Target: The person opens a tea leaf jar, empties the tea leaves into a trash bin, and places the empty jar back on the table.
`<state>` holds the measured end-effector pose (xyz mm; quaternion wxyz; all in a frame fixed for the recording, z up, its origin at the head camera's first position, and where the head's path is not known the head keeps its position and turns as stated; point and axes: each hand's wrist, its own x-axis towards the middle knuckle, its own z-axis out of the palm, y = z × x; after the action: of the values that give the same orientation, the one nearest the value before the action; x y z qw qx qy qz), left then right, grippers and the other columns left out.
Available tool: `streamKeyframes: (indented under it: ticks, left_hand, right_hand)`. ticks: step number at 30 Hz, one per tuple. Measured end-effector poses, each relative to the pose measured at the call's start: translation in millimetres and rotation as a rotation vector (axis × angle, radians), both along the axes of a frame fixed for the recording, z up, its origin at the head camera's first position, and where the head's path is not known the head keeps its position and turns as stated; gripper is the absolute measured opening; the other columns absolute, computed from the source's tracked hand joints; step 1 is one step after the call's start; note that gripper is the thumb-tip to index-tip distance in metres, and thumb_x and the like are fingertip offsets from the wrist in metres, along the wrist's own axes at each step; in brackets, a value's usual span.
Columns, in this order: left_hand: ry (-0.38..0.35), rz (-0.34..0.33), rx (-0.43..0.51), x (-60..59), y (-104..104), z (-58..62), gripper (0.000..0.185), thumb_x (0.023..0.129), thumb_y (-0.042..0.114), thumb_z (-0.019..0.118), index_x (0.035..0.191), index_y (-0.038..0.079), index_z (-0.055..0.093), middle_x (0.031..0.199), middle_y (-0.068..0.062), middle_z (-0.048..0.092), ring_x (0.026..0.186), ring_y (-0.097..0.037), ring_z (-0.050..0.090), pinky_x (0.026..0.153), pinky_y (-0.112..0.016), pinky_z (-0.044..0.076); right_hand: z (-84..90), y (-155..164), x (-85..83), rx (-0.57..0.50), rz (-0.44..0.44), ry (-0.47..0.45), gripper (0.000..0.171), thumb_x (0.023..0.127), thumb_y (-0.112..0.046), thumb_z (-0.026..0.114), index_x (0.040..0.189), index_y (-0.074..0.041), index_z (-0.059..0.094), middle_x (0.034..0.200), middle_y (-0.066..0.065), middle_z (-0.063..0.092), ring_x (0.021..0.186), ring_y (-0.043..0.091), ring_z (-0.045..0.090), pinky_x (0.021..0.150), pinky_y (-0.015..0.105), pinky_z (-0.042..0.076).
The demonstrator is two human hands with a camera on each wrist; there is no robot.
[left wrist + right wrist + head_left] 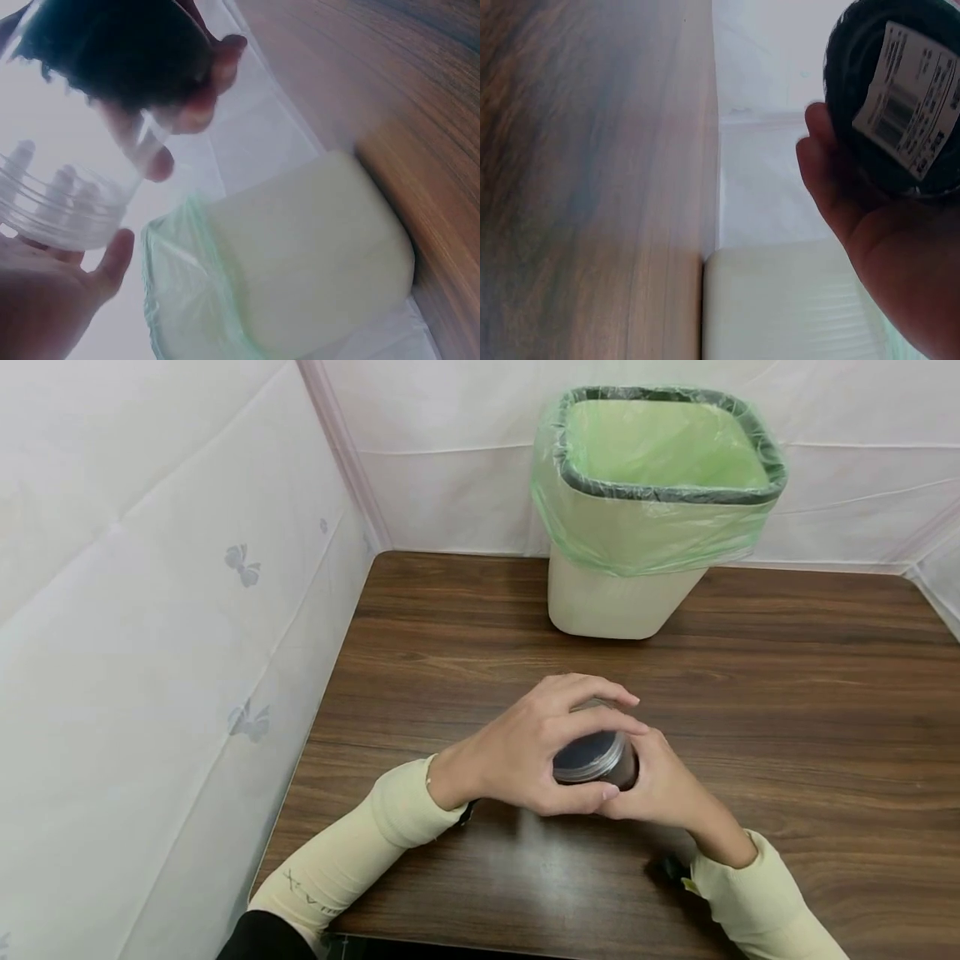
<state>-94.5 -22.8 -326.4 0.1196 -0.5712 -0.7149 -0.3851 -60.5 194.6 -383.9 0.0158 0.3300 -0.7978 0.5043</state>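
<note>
A clear round jar [590, 753] with dark contents is held above the wooden table between both hands. My left hand [534, 745] grips its ribbed top end from above, with the thumb on the near side and the fingers round the far side. Lower down, my right hand [662, 787] holds the jar's body. In the left wrist view, the dark contents [112, 52] fill the end by the right hand's fingers, while the ribbed end is see-through. On the jar's underside, a white barcode label [909, 101] shows in the right wrist view.
A cream waste bin [611, 602] stands on the table [435, 643] beyond the hands. Its green plastic liner [652, 531] folds over the dark rim. White sheeting [135, 610] covers the walls at the left and back.
</note>
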Motion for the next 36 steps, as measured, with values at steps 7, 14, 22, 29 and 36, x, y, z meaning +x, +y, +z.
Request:
streamKeyframes:
  ticks: [7,14,22,29,36]
  left_hand:
    - [-0.031,-0.115,-0.026,0.7,-3.5,2.1,0.050,0.087,0.033,0.069,0.130,0.009,0.065,0.134,-0.007,0.055,0.127,-0.010,0.045,0.109,-0.027,0.035]
    - [-0.030,-0.083,-0.029,-1.2,-4.6,2.3,0.046,0.087,0.033,0.072,0.124,0.007,0.068,0.126,-0.004,0.058,0.118,-0.007,0.048,0.103,-0.022,0.038]
    - [-0.031,0.034,-0.022,-1.4,-4.2,-0.6,0.051,0.083,0.042,0.078,0.123,0.010,0.070,0.119,0.000,0.060,0.113,-0.004,0.050,0.099,-0.019,0.040]
    - [-0.020,0.147,-0.030,-1.3,-2.1,-3.5,0.053,0.080,0.049,0.080,0.118,0.014,0.070,0.110,0.005,0.060,0.106,-0.003,0.053,0.095,-0.017,0.041]
    - [-0.036,0.174,-0.044,-1.1,-2.1,-4.5,0.053,0.079,0.050,0.080,0.117,0.014,0.070,0.110,0.006,0.060,0.106,-0.003,0.053,0.094,-0.017,0.042]
  right_hand:
    - [0.4,5.0,-2.6,-0.087,0.175,-0.046,0.058,0.071,-0.020,0.086,0.122,-0.009,0.061,0.106,0.002,0.067,0.089,0.019,0.065,0.076,0.031,0.054]
    - [1.8,5.1,-1.4,-0.050,0.136,-0.072,0.066,0.068,-0.022,0.088,0.127,-0.011,0.060,0.109,0.001,0.067,0.093,0.020,0.066,0.079,0.031,0.054]
    - [3.1,4.9,1.9,0.074,-0.025,0.021,0.080,0.060,-0.019,0.092,0.133,-0.018,0.057,0.106,-0.005,0.067,0.089,0.014,0.065,0.075,0.028,0.053]
    - [3.9,2.7,2.2,0.139,-0.089,0.067,0.092,0.058,-0.025,0.094,0.140,-0.020,0.053,0.105,-0.009,0.066,0.087,0.010,0.064,0.072,0.028,0.053]
    - [3.5,2.3,2.4,0.138,-0.093,0.070,0.090,0.059,-0.025,0.094,0.139,-0.019,0.053,0.104,-0.008,0.067,0.087,0.010,0.064,0.073,0.027,0.053]
